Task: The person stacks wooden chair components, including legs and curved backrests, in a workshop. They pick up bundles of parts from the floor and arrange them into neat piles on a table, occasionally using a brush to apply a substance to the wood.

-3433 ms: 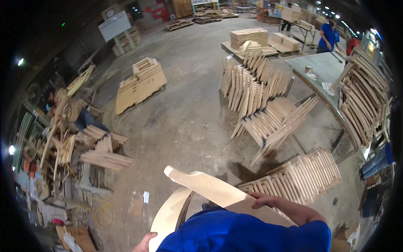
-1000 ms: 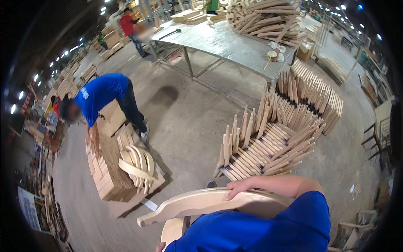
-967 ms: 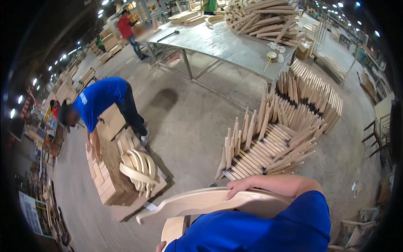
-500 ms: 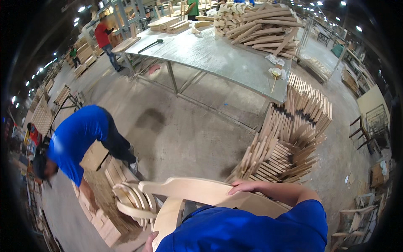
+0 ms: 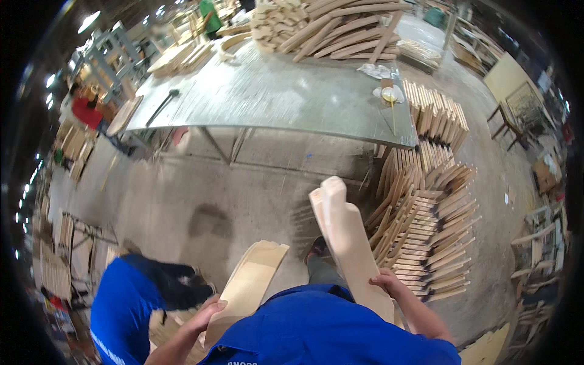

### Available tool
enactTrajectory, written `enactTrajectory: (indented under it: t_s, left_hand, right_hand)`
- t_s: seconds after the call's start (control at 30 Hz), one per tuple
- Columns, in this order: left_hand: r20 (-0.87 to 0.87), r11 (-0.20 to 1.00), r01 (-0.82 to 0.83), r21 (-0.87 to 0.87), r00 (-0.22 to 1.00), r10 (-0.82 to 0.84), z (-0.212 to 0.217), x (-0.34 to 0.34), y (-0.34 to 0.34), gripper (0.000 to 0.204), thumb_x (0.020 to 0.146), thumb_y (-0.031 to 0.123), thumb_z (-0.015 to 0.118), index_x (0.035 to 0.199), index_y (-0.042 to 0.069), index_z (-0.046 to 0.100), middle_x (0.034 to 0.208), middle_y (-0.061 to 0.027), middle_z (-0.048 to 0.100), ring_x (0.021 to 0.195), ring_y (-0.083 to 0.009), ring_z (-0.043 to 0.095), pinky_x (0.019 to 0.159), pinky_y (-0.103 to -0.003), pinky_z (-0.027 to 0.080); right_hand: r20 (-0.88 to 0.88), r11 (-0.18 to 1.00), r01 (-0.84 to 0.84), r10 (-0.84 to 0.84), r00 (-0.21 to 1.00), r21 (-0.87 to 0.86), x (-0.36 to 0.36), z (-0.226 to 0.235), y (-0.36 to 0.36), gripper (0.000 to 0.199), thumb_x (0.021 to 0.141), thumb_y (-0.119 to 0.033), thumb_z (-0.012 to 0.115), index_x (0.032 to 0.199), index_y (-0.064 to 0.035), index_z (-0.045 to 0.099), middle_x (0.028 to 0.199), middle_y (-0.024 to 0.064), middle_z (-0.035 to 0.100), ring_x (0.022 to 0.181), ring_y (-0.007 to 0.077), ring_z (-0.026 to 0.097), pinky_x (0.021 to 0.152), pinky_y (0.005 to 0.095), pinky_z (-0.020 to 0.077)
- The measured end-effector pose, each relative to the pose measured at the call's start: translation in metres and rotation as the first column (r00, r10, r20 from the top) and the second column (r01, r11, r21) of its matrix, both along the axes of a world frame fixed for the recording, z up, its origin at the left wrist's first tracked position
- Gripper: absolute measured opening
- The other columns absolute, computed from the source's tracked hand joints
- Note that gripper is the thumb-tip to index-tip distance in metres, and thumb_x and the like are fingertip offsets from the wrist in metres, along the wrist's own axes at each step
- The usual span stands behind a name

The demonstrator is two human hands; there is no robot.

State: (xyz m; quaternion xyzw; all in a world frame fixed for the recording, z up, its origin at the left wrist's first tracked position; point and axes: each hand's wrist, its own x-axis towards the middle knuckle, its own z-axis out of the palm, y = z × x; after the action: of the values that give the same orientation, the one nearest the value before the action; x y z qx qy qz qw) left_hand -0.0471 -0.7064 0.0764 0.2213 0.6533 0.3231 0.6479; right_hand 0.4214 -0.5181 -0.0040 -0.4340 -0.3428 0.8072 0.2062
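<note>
In front of my body I hold pale, flat, shaped wooden pieces, one to each side. My left hand [image 5: 210, 311] is closed on the edge of the left wooden board [image 5: 249, 280], which slants up and to the right with a blunt far end. The right wooden board [image 5: 350, 240] is longer and has a notched, rounded far end; a second edge beside it suggests two layers. My right hand [image 5: 386, 281] grips its outer edge. My torso hides the near ends of the boards, so I cannot tell whether they join there.
A metal-topped table [image 5: 255, 100] stands ahead, bearing stacked curved wood [image 5: 340, 30], a black hammer-like tool [image 5: 162, 106] and a small dish [image 5: 392, 94]. Wooden sticks [image 5: 420, 225] are piled along the right. A co-worker in blue [image 5: 125, 304] bends close at my left.
The wooden pieces have swung from lying across my front to pointing forward, spread apart. My left hand has come more into view. The view has shifted, with the co-worker now lower in it.
</note>
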Motion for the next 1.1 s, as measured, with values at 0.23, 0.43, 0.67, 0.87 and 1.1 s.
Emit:
enactTrajectory:
  t_s: [0.23, 0.43, 0.67, 0.87, 1.1]
  left_hand:
    - [-0.062, 0.911, 0.41, 0.043, 0.911, -0.408, 0.03, -0.063, 0.237, 0.054, 0.064, 0.044, 0.06, 0.097, 0.003, 0.049, 0.089, -0.005, 0.047, 0.088, -0.0145, 0.044, 0.079, -0.029, 0.037]
    - [-0.081, 0.729, 0.671, 0.134, 0.741, -0.667, 0.08, -0.093, 0.412, 0.064, 0.061, 0.042, 0.061, 0.11, 0.002, 0.05, 0.095, -0.0038, 0.051, 0.094, -0.0118, 0.048, 0.08, -0.025, 0.038]
    - [0.247, 0.654, 0.754, 0.061, 0.623, -0.742, 0.12, -0.097, 0.627, 0.074, 0.067, 0.044, 0.064, 0.121, -0.005, 0.047, 0.109, -0.0119, 0.057, 0.1, -0.0169, 0.055, 0.088, -0.03, 0.041]
    - [0.268, 0.407, 0.869, -0.282, 0.478, -0.836, 0.097, -0.112, 0.845, 0.075, 0.061, 0.036, 0.065, 0.121, -0.005, 0.045, 0.114, -0.0177, 0.054, 0.099, -0.0222, 0.056, 0.085, -0.035, 0.045]
    - [0.242, -0.004, 0.946, -0.323, 0.079, -0.967, 0.036, -0.044, 1.009, 0.061, 0.065, 0.035, 0.067, 0.114, 0.001, 0.052, 0.102, -0.0098, 0.06, 0.088, -0.0173, 0.057, 0.08, -0.032, 0.047]
  right_hand:
    - [-0.049, 0.923, 0.385, -0.384, 0.922, 0.018, -0.008, -0.013, 0.098, 0.034, 0.07, -0.02, 0.061, 0.096, 0.0015, 0.059, 0.089, 0.0055, 0.06, 0.083, 0.0142, 0.058, 0.077, 0.026, 0.0451]
    - [-0.063, 0.838, 0.545, -0.543, 0.837, 0.018, -0.039, -0.003, 0.171, 0.036, 0.068, -0.023, 0.062, 0.095, 0.0008, 0.058, 0.082, 0.005, 0.06, 0.073, 0.014, 0.057, 0.065, 0.0222, 0.0437]
    - [-0.047, 0.665, 0.743, -0.742, 0.669, 0.07, -0.073, -0.023, 0.209, 0.045, 0.066, -0.024, 0.062, 0.101, 0.0025, 0.056, 0.089, 0.0063, 0.06, 0.076, 0.016, 0.059, 0.067, 0.027, 0.0469]
    - [0.077, 0.275, 0.958, -0.96, 0.269, 0.084, -0.155, -0.027, 0.23, 0.047, 0.066, -0.025, 0.063, 0.101, 0.006, 0.055, 0.083, 0.007, 0.061, 0.074, 0.0156, 0.057, 0.068, 0.0274, 0.0457]
    - [0.184, 0.226, 0.971, -0.954, 0.237, -0.079, -0.24, 0.032, 0.253, 0.052, 0.066, -0.029, 0.062, 0.103, 0.0063, 0.055, 0.091, 0.014, 0.062, 0.079, 0.0227, 0.061, 0.07, 0.0332, 0.0492]
